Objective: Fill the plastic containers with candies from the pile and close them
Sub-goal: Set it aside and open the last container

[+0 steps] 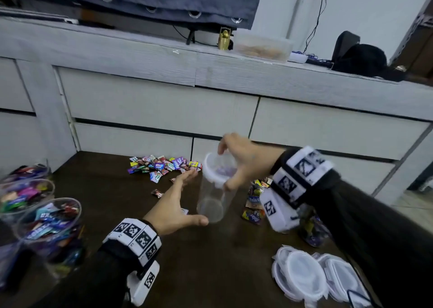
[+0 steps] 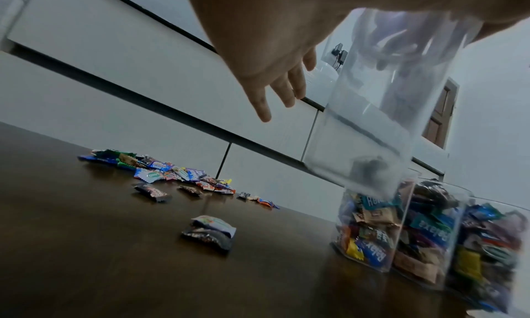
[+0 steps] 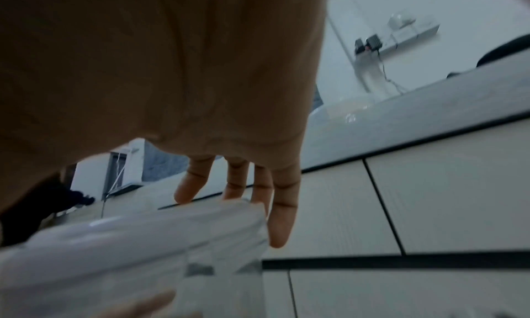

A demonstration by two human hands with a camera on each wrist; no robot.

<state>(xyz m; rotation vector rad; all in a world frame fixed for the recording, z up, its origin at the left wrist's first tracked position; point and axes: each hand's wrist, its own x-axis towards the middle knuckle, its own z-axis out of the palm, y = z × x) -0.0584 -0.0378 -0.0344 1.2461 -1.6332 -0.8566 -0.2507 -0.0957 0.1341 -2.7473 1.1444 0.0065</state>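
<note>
My right hand (image 1: 226, 167) grips an empty clear container (image 1: 215, 202) from above by its white lid (image 1: 210, 167), thumb on the near rim and fingers over the far rim. The container hangs tilted just above the dark table (image 1: 210, 261). In the right wrist view the lid (image 3: 143, 243) sits under my fingers (image 3: 279, 221). My left hand (image 1: 185, 197) is open, thumb spread, just left of the container and not touching it. The left wrist view shows its straight fingers (image 2: 275, 91) beside the container (image 2: 373, 119). The candy pile (image 1: 164, 165) lies at the table's far edge.
Several open candy-filled containers (image 1: 39, 214) stand at the left. Another filled one (image 1: 311, 232) stands under my right arm, and spare white lids (image 1: 302, 277) lie at the front right. Loose candies (image 1: 157, 193) dot the table. White drawers (image 1: 164, 106) rise behind it.
</note>
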